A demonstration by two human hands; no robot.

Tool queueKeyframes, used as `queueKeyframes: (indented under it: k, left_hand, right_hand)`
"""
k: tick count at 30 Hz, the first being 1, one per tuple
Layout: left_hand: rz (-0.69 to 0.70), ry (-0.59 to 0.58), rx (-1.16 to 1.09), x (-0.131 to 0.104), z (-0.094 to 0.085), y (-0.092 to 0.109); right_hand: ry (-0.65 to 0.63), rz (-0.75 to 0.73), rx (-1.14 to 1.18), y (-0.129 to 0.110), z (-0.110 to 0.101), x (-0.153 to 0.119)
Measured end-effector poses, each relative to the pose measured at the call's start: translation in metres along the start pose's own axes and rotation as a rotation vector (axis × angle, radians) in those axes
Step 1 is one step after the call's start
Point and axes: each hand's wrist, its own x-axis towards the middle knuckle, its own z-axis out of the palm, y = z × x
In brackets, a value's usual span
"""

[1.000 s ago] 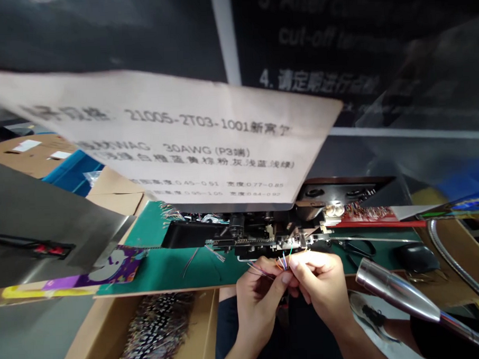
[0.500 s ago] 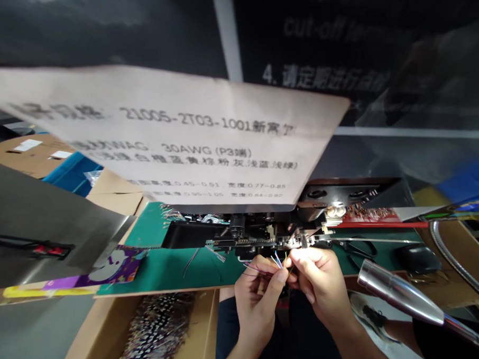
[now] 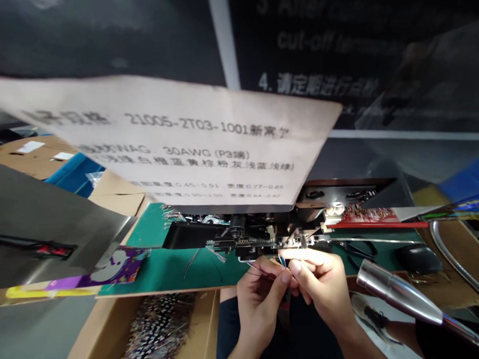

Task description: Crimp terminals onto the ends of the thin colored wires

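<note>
Taking the hands as the clock's centre, a grey metal plate (image 3: 46, 209) stands toward 9 o'clock, its left end cut off by the frame. Near 8 o'clock, a cardboard box (image 3: 90, 342) holds a dense heap of wire pieces (image 3: 156, 331), partly out of view at the bottom edge. Loose wires (image 3: 191, 263) lie on the green mat (image 3: 160, 273) at 9.

At the centre, the left hand (image 3: 258, 300) pinches a small bundle of thin coloured wires (image 3: 283, 262) between thumb and forefinger, its strands fanning up toward 12, just short of the machine (image 3: 261, 237). The right hand (image 3: 321, 282) meets it there, thumb and fingers drawn in close; which strand it grips, if any, I cannot tell. The wires' lower ends are hidden behind the fingers.

At 2 o'clock, more wires in a red tray (image 3: 384, 225) are half covered by the machine's dark housing. A metal lamp head (image 3: 399, 291) sits just past 3.

The paper sheet (image 3: 198, 144) toward 11 reads "21005-2T03-1001", "30AWG (P3端)", a row of Chinese colour names and figures "0.45-0.51"; its left characters are blurred. The dark panel (image 3: 316, 44) toward 12 shows "3. After" and "cut-off", then fades into shadow.
</note>
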Motion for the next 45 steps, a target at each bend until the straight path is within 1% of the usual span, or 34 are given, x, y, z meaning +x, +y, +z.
queueKeyframes:
  k: [2,3,7,10,16,24,28,33,35,37,41,45]
  left_hand:
    - [-0.052,-0.034,-0.016,-0.0012,-0.001,-0.0014]
    - [-0.06,-0.029,-0.016,-0.0015,-0.0011,-0.0017]
    - [0.006,0.018,0.033,0.0012,0.0012,0.0006]
    - [0.055,0.024,0.027,0.0046,0.0035,0.0027]
    - [0.086,0.069,0.048,0.0057,0.0041,0.0019]
    - [0.099,0.072,0.075,0.0056,0.0035,0.0021]
    - [0.075,0.064,0.056,0.0039,0.0019,-0.0001]
    - [-0.058,-0.009,0.023,0.0002,-0.003,-0.0048]
    - [-0.071,-0.025,0.035,-0.0002,-0.0041,-0.0051]
    - [-0.036,-0.013,0.061,0.0005,-0.0033,-0.0038]
    - [0.059,0.034,0.072,0.0035,0.0018,0.0006]
    - [0.085,0.061,0.077,0.0043,0.0039,0.002]
  right_hand:
    - [0.018,-0.013,-0.034,-0.0014,-0.0002,-0.002]
    - [0.022,-0.018,-0.045,-0.0019,-0.0005,-0.0023]
    - [-0.003,0.009,-0.003,-0.0013,-0.0012,0.0011]
    - [-0.037,0.041,0.07,0.001,-0.0003,0.0045]
    - [-0.013,0.074,0.106,0.0032,0.0029,0.0054]
    - [0.004,0.077,0.1,0.003,0.0039,0.0059]
    - [0.001,0.036,0.053,0.003,0.0031,0.0046]
    - [0.008,0.003,-0.057,-0.0013,0.0007,-0.0007]
    - [0.011,-0.006,-0.087,-0.002,-0.0004,-0.0015]
    - [0.007,-0.005,-0.082,-0.0011,-0.0012,-0.0006]
    - [-0.03,0.017,0.02,0.0031,-0.0009,0.0032]
    - [-0.018,0.034,0.053,0.004,0.0005,0.0055]
